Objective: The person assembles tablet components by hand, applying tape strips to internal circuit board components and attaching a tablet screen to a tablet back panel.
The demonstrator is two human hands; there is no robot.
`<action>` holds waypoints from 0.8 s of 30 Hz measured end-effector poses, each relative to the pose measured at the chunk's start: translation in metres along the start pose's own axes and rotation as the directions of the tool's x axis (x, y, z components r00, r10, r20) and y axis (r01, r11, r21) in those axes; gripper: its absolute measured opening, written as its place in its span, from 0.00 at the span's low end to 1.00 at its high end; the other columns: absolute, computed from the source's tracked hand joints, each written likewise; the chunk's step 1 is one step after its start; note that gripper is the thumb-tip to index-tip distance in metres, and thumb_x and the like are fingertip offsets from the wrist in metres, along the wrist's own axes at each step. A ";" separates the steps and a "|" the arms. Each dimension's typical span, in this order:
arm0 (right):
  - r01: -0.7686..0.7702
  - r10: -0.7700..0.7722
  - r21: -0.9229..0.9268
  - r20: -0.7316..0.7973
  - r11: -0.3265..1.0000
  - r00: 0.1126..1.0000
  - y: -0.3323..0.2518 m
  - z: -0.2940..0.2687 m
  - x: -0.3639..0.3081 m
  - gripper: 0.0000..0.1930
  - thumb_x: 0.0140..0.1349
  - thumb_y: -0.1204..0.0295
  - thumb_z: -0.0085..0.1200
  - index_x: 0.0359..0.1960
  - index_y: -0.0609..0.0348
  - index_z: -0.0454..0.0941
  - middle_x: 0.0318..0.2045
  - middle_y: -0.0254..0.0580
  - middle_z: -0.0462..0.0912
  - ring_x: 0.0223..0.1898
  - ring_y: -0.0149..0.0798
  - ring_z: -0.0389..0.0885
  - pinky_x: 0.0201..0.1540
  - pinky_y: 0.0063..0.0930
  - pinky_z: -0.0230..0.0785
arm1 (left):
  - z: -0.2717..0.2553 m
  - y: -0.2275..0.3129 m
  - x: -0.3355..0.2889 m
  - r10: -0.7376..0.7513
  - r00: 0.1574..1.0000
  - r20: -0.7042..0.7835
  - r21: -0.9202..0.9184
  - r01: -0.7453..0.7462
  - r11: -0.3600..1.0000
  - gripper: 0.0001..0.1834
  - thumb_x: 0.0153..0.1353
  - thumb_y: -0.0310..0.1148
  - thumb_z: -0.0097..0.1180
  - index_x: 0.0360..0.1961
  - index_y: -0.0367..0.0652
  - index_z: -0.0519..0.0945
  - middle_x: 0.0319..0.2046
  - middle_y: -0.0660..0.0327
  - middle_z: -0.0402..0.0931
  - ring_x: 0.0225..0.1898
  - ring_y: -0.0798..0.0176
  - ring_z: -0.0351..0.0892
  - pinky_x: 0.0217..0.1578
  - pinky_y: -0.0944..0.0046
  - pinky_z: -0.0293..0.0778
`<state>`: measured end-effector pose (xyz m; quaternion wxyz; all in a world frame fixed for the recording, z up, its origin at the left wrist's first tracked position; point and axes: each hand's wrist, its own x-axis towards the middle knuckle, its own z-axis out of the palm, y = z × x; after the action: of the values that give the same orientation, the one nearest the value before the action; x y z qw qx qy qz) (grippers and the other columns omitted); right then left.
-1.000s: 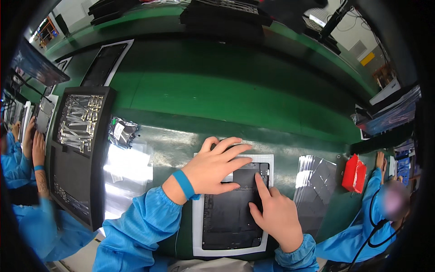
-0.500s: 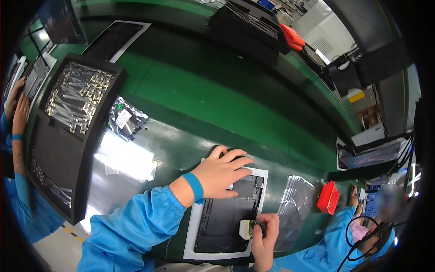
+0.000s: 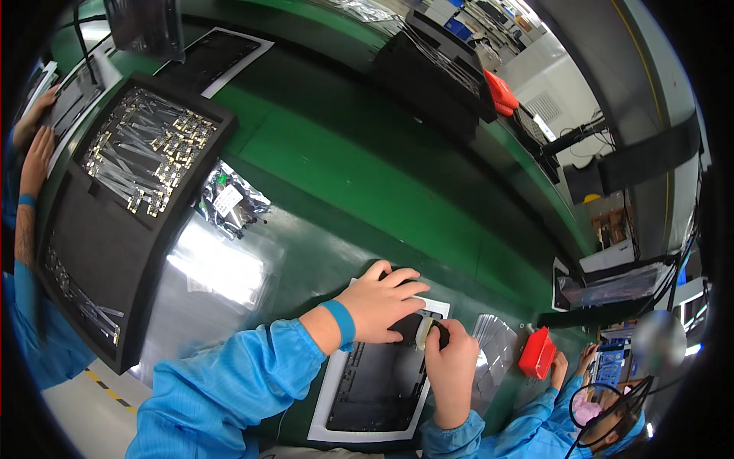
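A black flat panel (image 3: 375,394), like a device's back cover, lies on a white sheet (image 3: 324,413) on the bench in front of me. My left hand (image 3: 378,306) rests over its far left part with the fingers spread, hiding that corner. In my right hand (image 3: 451,363) I grip a small tool (image 3: 423,331) with a pale, block-like head and a dark grip. The pale head is at the panel's far right part, just right of my left fingers. Whether it touches the surface I cannot tell.
To the left stands a black foam tray (image 3: 225,126) of ribbon-cable parts, beside a clear bag (image 3: 233,200) of small parts. On the right are clear plastic sheets (image 3: 493,352) and a red box (image 3: 537,353). Co-workers' hands (image 3: 37,161) show at both sides.
My right hand has carried the pale-headed tool away from me, from the panel's near right side to its far right part. My left hand stays on the panel. The whole view has shifted slightly.
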<state>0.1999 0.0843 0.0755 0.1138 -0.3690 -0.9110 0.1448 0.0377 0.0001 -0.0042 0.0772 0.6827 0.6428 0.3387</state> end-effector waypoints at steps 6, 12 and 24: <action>0.017 -0.020 -0.074 -0.047 0.997 0.999 -0.006 0.014 -0.014 0.09 0.60 0.72 0.54 0.36 0.67 0.80 0.19 0.58 0.81 0.22 0.60 0.81 0.27 0.47 0.73 | 0.007 0.000 -0.002 0.041 0.998 -0.043 0.013 -0.040 0.999 0.30 0.46 0.48 0.70 0.50 0.48 0.80 0.64 0.61 0.68 0.67 0.53 0.59 0.59 0.49 0.60; 0.042 0.002 -0.447 0.097 0.894 0.995 -0.040 0.029 0.001 0.10 0.59 0.73 0.52 0.23 0.66 0.75 0.19 0.62 0.79 0.22 0.64 0.80 0.29 0.53 0.73 | 0.006 -0.004 0.007 -0.171 0.943 -0.285 -0.317 0.076 0.945 0.09 0.57 0.29 0.55 0.40 0.46 0.81 0.37 0.63 0.82 0.46 0.58 0.77 0.49 0.55 0.68; -0.189 0.197 -0.055 0.214 0.980 0.957 -0.011 -0.013 0.008 0.14 0.64 0.71 0.49 0.39 0.72 0.82 0.24 0.65 0.81 0.28 0.62 0.83 0.32 0.48 0.73 | 0.004 -0.007 0.010 -0.285 0.871 -0.401 -0.337 0.149 0.929 0.03 0.56 0.27 0.53 0.31 0.45 0.79 0.27 0.61 0.80 0.35 0.56 0.79 0.44 0.56 0.70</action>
<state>0.1915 0.0849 0.0921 -0.0080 -0.4398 -0.8799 0.1797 0.0340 0.0119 -0.0078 0.0681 0.4907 0.6588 0.5662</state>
